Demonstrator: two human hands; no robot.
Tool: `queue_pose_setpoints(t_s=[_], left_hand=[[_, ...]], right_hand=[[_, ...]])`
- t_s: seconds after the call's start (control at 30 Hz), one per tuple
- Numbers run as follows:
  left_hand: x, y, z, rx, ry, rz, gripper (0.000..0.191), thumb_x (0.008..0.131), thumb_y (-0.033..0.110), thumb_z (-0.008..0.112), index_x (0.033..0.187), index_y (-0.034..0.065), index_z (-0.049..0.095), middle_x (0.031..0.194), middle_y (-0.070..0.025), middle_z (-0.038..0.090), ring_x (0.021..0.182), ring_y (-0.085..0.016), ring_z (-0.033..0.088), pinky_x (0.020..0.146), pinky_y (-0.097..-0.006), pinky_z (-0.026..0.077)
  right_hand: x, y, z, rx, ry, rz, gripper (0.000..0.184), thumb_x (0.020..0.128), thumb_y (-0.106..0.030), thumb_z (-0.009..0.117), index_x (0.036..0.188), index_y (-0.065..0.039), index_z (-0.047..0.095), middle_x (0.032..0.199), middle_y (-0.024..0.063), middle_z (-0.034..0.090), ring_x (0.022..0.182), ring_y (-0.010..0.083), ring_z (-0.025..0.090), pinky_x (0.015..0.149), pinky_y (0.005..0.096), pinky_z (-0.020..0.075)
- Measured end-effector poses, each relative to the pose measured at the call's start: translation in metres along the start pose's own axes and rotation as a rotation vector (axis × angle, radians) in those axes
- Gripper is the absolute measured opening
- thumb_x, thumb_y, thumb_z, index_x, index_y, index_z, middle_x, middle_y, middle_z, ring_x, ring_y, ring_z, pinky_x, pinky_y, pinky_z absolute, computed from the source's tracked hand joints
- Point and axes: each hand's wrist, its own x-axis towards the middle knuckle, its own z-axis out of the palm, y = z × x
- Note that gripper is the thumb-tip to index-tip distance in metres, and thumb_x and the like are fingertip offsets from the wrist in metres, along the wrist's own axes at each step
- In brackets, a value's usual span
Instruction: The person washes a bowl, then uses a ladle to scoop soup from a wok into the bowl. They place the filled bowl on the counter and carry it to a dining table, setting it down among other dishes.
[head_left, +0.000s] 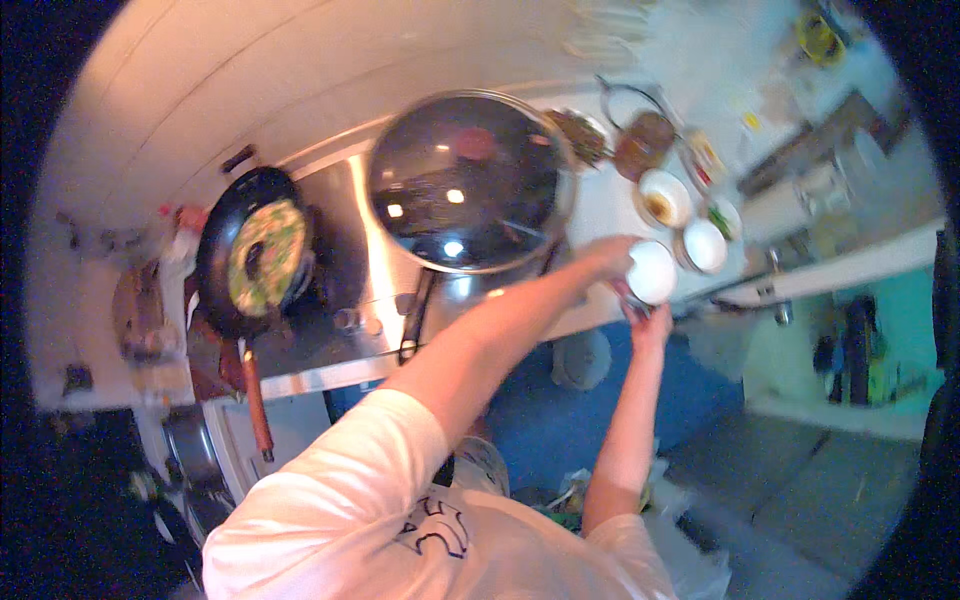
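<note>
Both my hands hold a small white bowl (651, 272) over the counter's front edge. My left hand (613, 259) grips its left side, and my right hand (651, 321) is at its near, lower side; the fingers are partly hidden beneath it. Just beyond stand a second white bowl (704, 246) and a white bowl with something brown in it (663, 199). A wide pan under a glass lid (469, 217) stands to the left. Farther left, a black wok (217, 255) with a wooden handle (257, 397) holds a yellow and green food (268, 259).
A plate of dark food (579, 136), a brown round item (643, 142) and a dish with green pieces (721, 219) stand at the counter's back right. The steel stove (337, 277) lies between wok and lidded pan. Bags (660, 495) lie on the floor below.
</note>
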Motion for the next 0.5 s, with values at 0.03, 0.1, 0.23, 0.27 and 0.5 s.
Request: queue_pose_setpoints(t_s=[0.03,0.1,0.23,0.27,0.5], left_hand=[[-0.008,0.006,0.001,0.111,0.087,0.030,0.063,0.073,-0.010,0.045,0.134,0.0088,0.044,0.109,-0.0194,0.062,0.077,-0.028,0.067,0.055,-0.0375,0.059],[-0.034,0.031,-0.001,0.178,0.221,0.128,0.057,0.072,-0.006,0.048,0.128,0.0076,0.051,0.110,-0.0148,0.062,0.089,-0.026,0.065,0.066,-0.0374,0.059],[-0.144,0.111,-0.025,-0.431,0.250,0.172,0.062,0.084,-0.005,0.036,0.142,0.0140,0.023,0.077,-0.0172,0.061,0.044,-0.019,0.059,0.036,-0.0322,0.051],[-0.184,0.129,-0.039,-0.534,0.283,0.137,0.062,0.085,-0.004,0.036,0.142,0.0144,0.020,0.076,-0.0151,0.059,0.043,-0.019,0.058,0.036,-0.0316,0.050],[-0.565,0.167,-0.121,-0.469,1.082,0.483,0.043,0.095,0.017,0.048,0.132,0.0123,0.028,0.088,-0.0102,0.061,0.042,-0.009,0.055,0.032,-0.0196,0.046]], right_hand=[[0.009,0.000,-0.001,-0.041,-0.102,-0.013,0.040,0.089,-0.031,0.045,0.120,-0.007,0.053,0.113,0.0122,0.060,0.091,0.0290,0.063,0.066,0.0407,0.0581],[0.020,0.006,-0.007,0.056,-0.175,0.032,0.039,0.088,-0.025,0.045,0.118,-0.002,0.053,0.105,0.0139,0.063,0.082,0.0282,0.066,0.061,0.0381,0.0584],[0.002,0.006,0.008,-0.148,0.200,-0.341,0.029,0.086,-0.022,0.048,0.103,-0.001,0.061,0.096,0.0146,0.062,0.074,0.0249,0.059,0.061,0.0387,0.0516],[-0.017,0.002,0.016,-0.240,0.320,-0.547,0.027,0.088,-0.016,0.047,0.108,-0.001,0.058,0.103,0.0147,0.059,0.084,0.0273,0.058,0.068,0.0426,0.0509],[-0.232,-0.003,0.168,-0.414,-0.115,-0.887,0.030,0.091,-0.012,0.046,0.119,-0.003,0.053,0.113,0.0121,0.057,0.101,0.0197,0.055,0.082,0.0313,0.0465]])
